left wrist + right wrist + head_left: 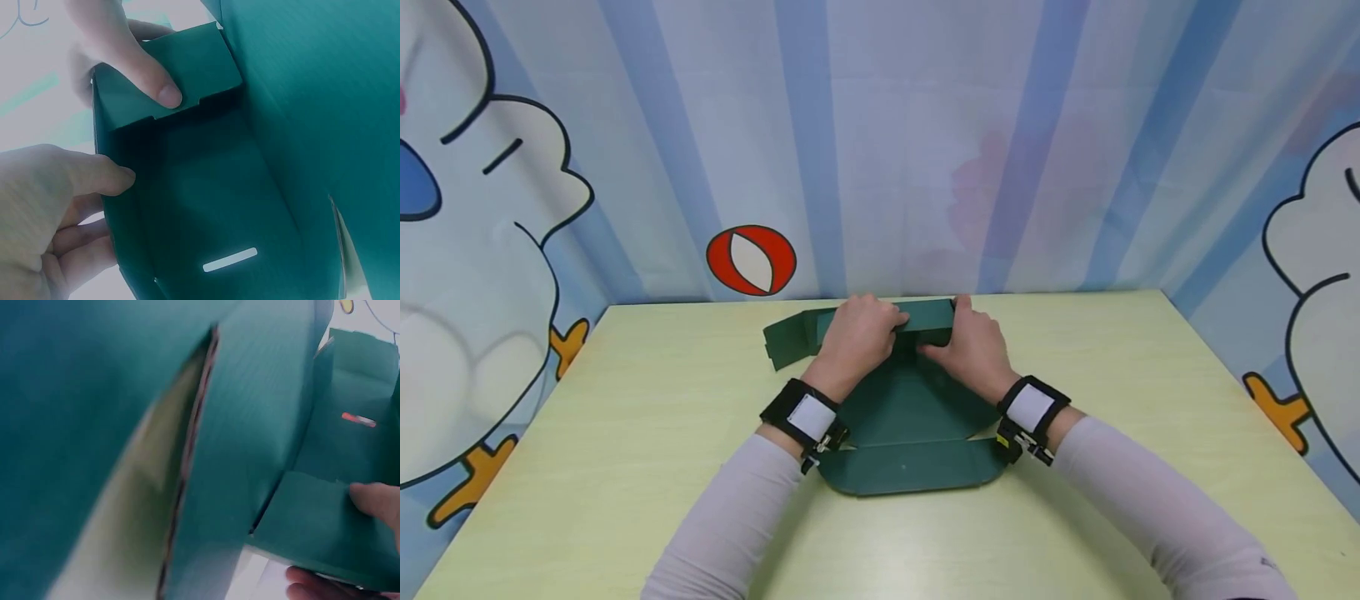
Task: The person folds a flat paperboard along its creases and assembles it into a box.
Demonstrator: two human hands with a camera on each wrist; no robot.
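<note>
A green cardboard box, partly folded, lies on the table with its front flap toward me. At its far wall, my left hand grips the edge; the left wrist view has the thumb inside and the fingers outside. My right hand pinches the far right corner, and in the right wrist view its thumb lies on a folded end flap with fingers beneath. The left end flap sticks out sideways beyond my left hand. A narrow slot shows in the cardboard.
The pale wooden table reaches back to a striped curtain printed with a red and white ball. Black bands with small cameras sit on both wrists.
</note>
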